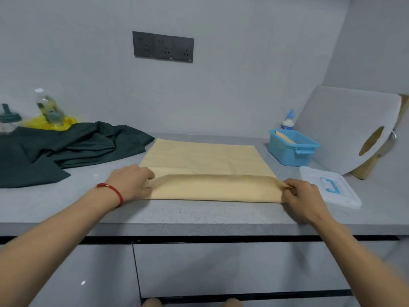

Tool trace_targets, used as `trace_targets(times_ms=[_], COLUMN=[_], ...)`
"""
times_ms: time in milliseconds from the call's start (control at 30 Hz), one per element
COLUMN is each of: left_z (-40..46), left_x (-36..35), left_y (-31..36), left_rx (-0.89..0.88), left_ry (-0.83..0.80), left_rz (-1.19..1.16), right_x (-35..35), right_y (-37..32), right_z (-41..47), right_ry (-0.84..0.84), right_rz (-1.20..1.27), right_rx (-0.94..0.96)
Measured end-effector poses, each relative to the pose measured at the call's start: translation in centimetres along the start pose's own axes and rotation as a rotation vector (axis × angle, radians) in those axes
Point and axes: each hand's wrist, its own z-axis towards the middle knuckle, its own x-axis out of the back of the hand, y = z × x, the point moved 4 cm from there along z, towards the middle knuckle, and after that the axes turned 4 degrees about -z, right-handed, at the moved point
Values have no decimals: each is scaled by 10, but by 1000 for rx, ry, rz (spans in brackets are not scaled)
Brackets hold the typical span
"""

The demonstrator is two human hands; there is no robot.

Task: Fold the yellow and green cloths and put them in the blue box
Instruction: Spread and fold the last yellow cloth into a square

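Left grip point(132, 182) is pinching the near-left corner of the yellow cloth point(205, 160), and the right grip point(303, 196) pinches the near-right corner, fingers curled around the fabric on both sides. Between the two grips the near edge is lifted and rolled over toward the back, so there's a raised fold running straight across, with the rest of the cloth lying flat on the counter point(199, 213) beyond them. Left wrist has a red bracelet point(112, 191) on it.

Green cloth point(66, 149) is off to the left of the left grip, in a crumpled heap, apart from the yellow one. Blue box point(292, 147) sits beyond the right grip, to its right, with something tan already in it. Its clear lid point(329, 187) with the blue handle lies flat just right of the right grip, and a white cutting board point(345, 127) leans up behind that.
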Motion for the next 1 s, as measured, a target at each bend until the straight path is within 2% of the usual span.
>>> trace_targets(times_ms=[67, 200, 300, 400, 533, 600, 833, 1000], left_z=[11, 42, 70, 109, 129, 137, 149, 148], left_x=[1, -8, -17, -26, -40, -48, -57, -55], left_y=[-25, -51, -58, -59, -56, -59, -68, -70], left_rx=[104, 268, 334, 404, 568, 603, 562, 541], left_ry=[57, 153, 248, 301, 332, 343, 370, 402], left_rz=[-50, -606, -783, -799, -641, -634, -697, -648], right_x=[-7, -24, -31, -46, -67, -73, -75, -74], right_y=[1, 0, -2, -3, 4, 10, 19, 16], right_z=[16, 55, 80, 113, 131, 138, 145, 145], right_ry=[19, 78, 164, 185, 142, 146, 93, 130], right_rz=[11, -23, -60, -110, -203, -207, -106, -52], right_rx=[-33, -83, -127, -189, -273, -320, -350, -360])
